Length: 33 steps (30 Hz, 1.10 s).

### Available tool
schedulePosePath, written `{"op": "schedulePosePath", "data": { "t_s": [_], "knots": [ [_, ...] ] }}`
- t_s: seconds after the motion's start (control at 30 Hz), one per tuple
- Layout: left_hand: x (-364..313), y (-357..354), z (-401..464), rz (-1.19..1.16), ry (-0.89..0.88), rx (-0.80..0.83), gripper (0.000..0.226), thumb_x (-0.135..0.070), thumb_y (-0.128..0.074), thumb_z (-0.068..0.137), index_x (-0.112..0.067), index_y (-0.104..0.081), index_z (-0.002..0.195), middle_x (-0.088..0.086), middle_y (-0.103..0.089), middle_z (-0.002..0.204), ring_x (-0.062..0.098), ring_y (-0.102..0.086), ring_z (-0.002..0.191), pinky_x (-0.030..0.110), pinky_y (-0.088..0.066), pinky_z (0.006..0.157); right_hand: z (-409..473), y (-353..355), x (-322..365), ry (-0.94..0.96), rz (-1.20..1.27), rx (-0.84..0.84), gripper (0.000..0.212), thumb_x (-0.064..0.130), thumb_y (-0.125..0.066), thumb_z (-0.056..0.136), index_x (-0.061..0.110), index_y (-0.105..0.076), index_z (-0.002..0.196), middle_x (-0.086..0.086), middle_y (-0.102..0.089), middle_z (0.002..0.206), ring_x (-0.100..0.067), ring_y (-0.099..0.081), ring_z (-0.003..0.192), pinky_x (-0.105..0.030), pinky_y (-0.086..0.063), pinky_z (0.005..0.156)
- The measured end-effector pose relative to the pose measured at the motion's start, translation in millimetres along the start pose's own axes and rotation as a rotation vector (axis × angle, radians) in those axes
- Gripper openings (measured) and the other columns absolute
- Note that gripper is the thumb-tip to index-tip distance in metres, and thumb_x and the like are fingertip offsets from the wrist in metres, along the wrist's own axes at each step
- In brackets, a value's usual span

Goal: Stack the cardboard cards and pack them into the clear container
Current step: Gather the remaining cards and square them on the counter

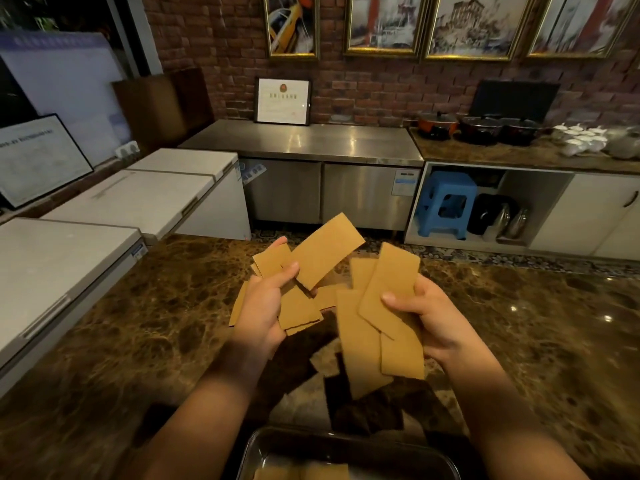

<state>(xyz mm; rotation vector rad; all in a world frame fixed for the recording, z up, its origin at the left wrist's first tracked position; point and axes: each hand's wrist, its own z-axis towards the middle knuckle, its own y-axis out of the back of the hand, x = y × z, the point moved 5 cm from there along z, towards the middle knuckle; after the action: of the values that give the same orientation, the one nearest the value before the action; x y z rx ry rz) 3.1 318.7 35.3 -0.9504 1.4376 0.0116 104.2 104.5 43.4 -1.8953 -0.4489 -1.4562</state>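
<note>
Over the brown marble counter (pixel 138 323), my left hand (pixel 260 311) and right hand (pixel 438 322) each clutch a loose fan of cardboard cards (pixel 360 327), above the clear container (pixel 346 455) that already holds a few

The flat tan rectangular cardboard cards (pixel 388 289) look matt and slightly fibrous. Under them, the brown veined marble countertop (pixel 145 306) is polished and glossy. Beyond the countertop, the grey stainless steel cabinet (pixel 311 147) has a brushed, reflecting top. To the right of that cabinet stands a smooth blue plastic stool (pixel 446 202).
</note>
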Motion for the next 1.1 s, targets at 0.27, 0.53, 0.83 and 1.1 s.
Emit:
{"op": "schedulePosePath", "data": {
  "t_s": [0.27, 0.53, 0.83, 1.1],
  "knots": [
    [2, -3, -5, 0.25, -0.027, 0.153, 0.048, -0.006, -0.07, 0.089, -0.051, -0.073, 0.105, -0.008, -0.078, 0.089, 0.018, -0.076, 0.082, 0.029, -0.061, 0.06, 9, 1, 7, 0.001, 0.14, -0.084, 0.049, 0.001, -0.072, 0.077, 0.018, -0.064, 0.122, -0.012, -0.077, 0.11, -0.029, -0.075, 0.097, -0.044, -0.063, 0.068],
    [7, -6, -9, 0.174, 0.153, 0.145, 0.038, -0.062, -0.066, 0.079, -0.049, -0.072, 0.114, 0.009, -0.076, 0.116, 0.034, -0.073, 0.103, 0.058, -0.059, 0.085, 13, 2, 5, 0.018, 0.119, -0.068, 0.054, 0.003, -0.077, 0.073, 0.017, -0.064, 0.123, -0.012, -0.077, 0.11, -0.03, -0.075, 0.095, -0.043, -0.062, 0.066],
    [36, -14, -32, 0.028, 0.598, 0.491, 0.065, -0.045, -0.097, 0.054, -0.014, -0.08, 0.109, 0.022, -0.075, 0.106, 0.039, -0.07, 0.089, 0.046, -0.062, 0.064, 17, -6, 5, 0.125, -0.121, 0.043, 0.065, 0.012, -0.084, 0.065, 0.011, -0.057, 0.125, -0.007, -0.076, 0.11, -0.026, -0.072, 0.103, -0.035, -0.06, 0.079],
    [34, -11, -20, -0.067, 0.323, 0.378, 0.075, -0.001, -0.072, 0.07, -0.036, -0.062, 0.135, 0.015, -0.075, 0.115, 0.037, -0.073, 0.089, 0.049, -0.062, 0.068, 20, 5, 1, 0.077, -0.131, 0.036, 0.067, 0.011, -0.083, 0.063, 0.012, -0.058, 0.125, -0.006, -0.077, 0.108, -0.025, -0.073, 0.101, -0.03, -0.06, 0.074]
  ]
}}
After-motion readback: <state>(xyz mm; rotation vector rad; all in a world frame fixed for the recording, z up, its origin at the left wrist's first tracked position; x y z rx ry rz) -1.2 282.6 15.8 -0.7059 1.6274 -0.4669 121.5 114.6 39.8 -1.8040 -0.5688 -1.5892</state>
